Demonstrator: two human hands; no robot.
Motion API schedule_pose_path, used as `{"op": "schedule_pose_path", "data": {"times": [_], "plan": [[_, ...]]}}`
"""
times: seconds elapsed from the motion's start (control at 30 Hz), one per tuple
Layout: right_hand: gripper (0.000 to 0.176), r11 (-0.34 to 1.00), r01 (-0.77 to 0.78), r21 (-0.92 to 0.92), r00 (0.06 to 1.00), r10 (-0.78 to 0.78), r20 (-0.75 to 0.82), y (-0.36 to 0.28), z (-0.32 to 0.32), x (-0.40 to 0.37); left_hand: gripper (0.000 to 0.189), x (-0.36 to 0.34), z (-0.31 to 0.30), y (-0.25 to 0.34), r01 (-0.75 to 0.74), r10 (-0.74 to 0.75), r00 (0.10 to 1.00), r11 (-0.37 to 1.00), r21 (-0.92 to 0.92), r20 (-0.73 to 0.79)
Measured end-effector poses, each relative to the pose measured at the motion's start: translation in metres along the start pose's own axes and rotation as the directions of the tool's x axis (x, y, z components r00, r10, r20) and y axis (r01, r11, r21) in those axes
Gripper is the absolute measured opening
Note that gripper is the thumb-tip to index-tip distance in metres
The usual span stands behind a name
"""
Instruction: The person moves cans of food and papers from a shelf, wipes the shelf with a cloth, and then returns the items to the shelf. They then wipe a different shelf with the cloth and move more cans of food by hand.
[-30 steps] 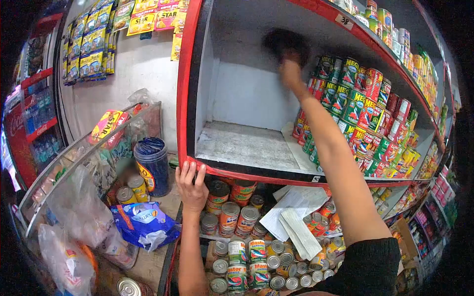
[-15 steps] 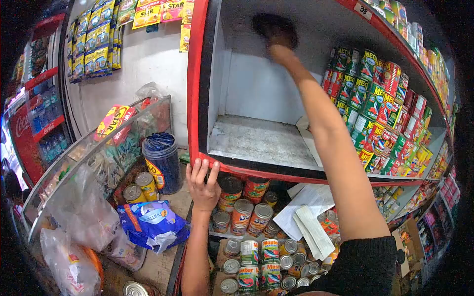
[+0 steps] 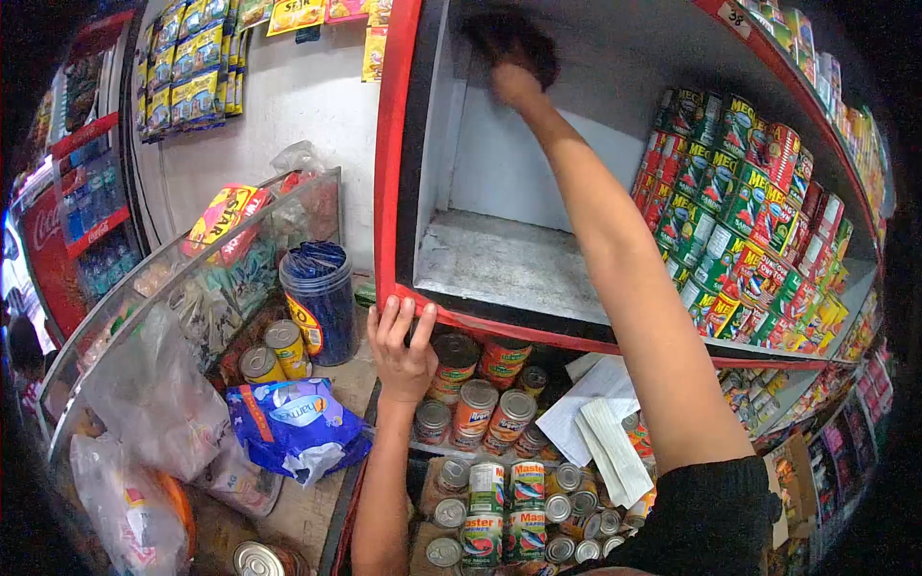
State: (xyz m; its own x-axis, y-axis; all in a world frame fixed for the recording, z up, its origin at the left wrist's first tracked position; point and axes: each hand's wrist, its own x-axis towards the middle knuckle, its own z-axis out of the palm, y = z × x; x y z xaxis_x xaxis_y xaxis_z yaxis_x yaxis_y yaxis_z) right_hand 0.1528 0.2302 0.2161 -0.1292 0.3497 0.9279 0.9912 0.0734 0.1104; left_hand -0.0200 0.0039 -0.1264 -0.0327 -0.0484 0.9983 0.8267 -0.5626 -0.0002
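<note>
My right hand (image 3: pixel 519 86) is up inside the shelf compartment (image 3: pixel 504 257), near its back upper left corner, the fingers closed around a dark bundle (image 3: pixel 523 46); blur hides the exact grip. My left hand (image 3: pixel 401 350) rests at the compartment's lower front corner, fingers slightly apart, tips on the red edging (image 3: pixel 480 317).

To the right in the same compartment stand stacked cans (image 3: pixel 730 206) — green and red ones, several labelled MEGA. On the shelf below, I see orange-labelled cans (image 3: pixel 475 413) with papers (image 3: pixel 600 408) beside them, and Master cans (image 3: pixel 506 509) stacked lower down.

On the tabletop (image 3: pixel 312 514) at my left, a clear jar (image 3: pixel 320 307) is packed with something dark blue. Yellow cans (image 3: pixel 285 348) stand beside it, a blue package (image 3: pixel 298 422) lies in front, and the clear-sided case (image 3: pixel 331 202) holds bagged goods — their contents too unclear to name.
</note>
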Motion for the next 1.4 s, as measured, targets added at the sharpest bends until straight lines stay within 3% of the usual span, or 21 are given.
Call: {"op": "schedule_pose_path", "data": {"times": [0.07,0.1,0.17,0.27,0.4,0.47,0.5,0.6,0.63,0.73,0.77,0.8,0.87,1.0,1.07,1.13,1.17,1.2,1.27,1.33,1.4], "plan": [[0.053,0.864,0.408,0.295,0.897,-0.318,-0.308,-0.017,0.014,-0.006,0.050,-0.002,-0.002,0.000,0.011,-0.011,1.000,1.000,0.004,0.012],[0.053,0.863,0.407,0.298,0.898,-0.319,-0.302,-0.017,0.010,-0.011,0.051,-0.001,0.000,0.000,0.006,-0.006,1.000,1.000,0.007,0.001],[0.055,0.925,0.249,0.288,0.933,-0.309,0.186,-0.013,0.003,-0.032,0.052,-0.001,0.000,0.000,0.000,0.000,1.000,1.000,0.010,-0.005],[0.058,0.864,0.430,0.262,0.868,-0.476,0.144,-0.011,-0.009,-0.095,0.053,-0.001,0.002,-0.001,-0.003,0.003,1.000,1.000,0.024,-0.013],[0.063,0.850,0.435,0.299,0.805,-0.515,0.294,-0.016,-0.009,-0.154,0.053,0.000,0.000,0.000,-0.007,0.007,1.000,0.999,0.035,-0.004],[0.065,0.738,0.608,0.291,0.574,-0.663,0.481,-0.012,-0.012,-0.171,0.054,0.001,0.001,0.000,-0.001,0.001,1.000,0.999,0.038,0.008],[0.065,0.741,0.603,0.295,0.571,-0.659,0.490,-0.009,-0.014,-0.171,0.055,0.000,0.001,0.000,-0.003,0.003,1.000,0.999,0.035,0.001],[0.052,0.784,0.491,0.381,0.353,-0.578,0.736,-0.015,-0.019,-0.152,0.056,0.001,0.002,-0.002,-0.015,0.014,1.000,0.999,0.047,0.005],[0.047,0.855,0.175,0.487,0.542,-0.497,0.678,-0.012,-0.032,-0.148,0.055,0.001,0.000,-0.001,-0.013,0.013,1.000,0.999,0.036,0.012],[0.043,0.873,0.004,0.488,0.495,-0.426,0.758,-0.001,-0.030,-0.147,0.054,0.001,0.002,-0.001,-0.012,0.012,1.000,1.000,0.022,0.003],[0.047,0.772,-0.215,0.599,0.486,-0.447,0.751,0.008,0.004,-0.168,0.054,0.001,0.002,-0.001,0.002,-0.001,1.000,1.000,0.027,-0.008],[0.051,0.924,0.125,0.362,0.582,-0.364,0.728,-0.014,-0.021,-0.189,0.054,0.001,0.002,-0.001,0.017,-0.016,1.000,0.999,0.034,-0.018],[0.044,0.885,-0.051,0.464,0.514,-0.375,0.772,-0.021,-0.016,-0.186,0.054,0.001,0.005,-0.001,0.025,-0.024,0.999,0.999,0.039,-0.025],[0.040,0.787,0.015,0.617,0.553,-0.520,0.651,-0.034,-0.017,-0.200,0.056,0.001,0.002,-0.001,-0.006,0.007,1.000,1.000,0.024,-0.030],[0.039,0.597,-0.082,0.798,0.417,-0.707,0.572,-0.048,-0.080,-0.208,0.056,0.002,0.002,-0.001,0.001,-0.001,1.000,1.000,0.027,-0.022],[0.038,0.549,-0.390,0.739,0.098,-0.773,0.627,-0.049,-0.127,-0.193,0.055,0.001,0.001,-0.001,0.006,-0.005,1.000,1.000,0.023,-0.018],[0.039,0.660,-0.291,0.693,0.198,-0.667,0.718,-0.046,-0.128,-0.181,0.055,0.000,0.001,0.000,0.007,-0.007,1.000,1.000,0.017,-0.014],[0.040,0.560,-0.477,0.678,0.400,-0.548,0.735,-0.036,-0.103,-0.172,0.056,-0.001,0.001,0.000,-0.001,0.001,1.000,1.000,0.022,-0.012],[0.041,0.616,-0.393,0.683,0.586,-0.405,0.702,-0.024,-0.051,-0.151,0.056,0.003,0.003,-0.002,-0.003,0.005,1.000,0.999,0.041,-0.027],[0.040,0.892,-0.063,0.447,0.530,-0.349,0.773,-0.046,-0.024,-0.170,0.056,0.002,0.002,-0.001,-0.012,0.013,1.000,0.999,0.048,-0.028],[0.036,0.929,0.163,0.331,0.667,-0.351,0.657,-0.080,-0.026,-0.204,0.056,0.003,0.002,-0.002,-0.014,0.015,1.000,0.999,0.048,-0.017]]}}
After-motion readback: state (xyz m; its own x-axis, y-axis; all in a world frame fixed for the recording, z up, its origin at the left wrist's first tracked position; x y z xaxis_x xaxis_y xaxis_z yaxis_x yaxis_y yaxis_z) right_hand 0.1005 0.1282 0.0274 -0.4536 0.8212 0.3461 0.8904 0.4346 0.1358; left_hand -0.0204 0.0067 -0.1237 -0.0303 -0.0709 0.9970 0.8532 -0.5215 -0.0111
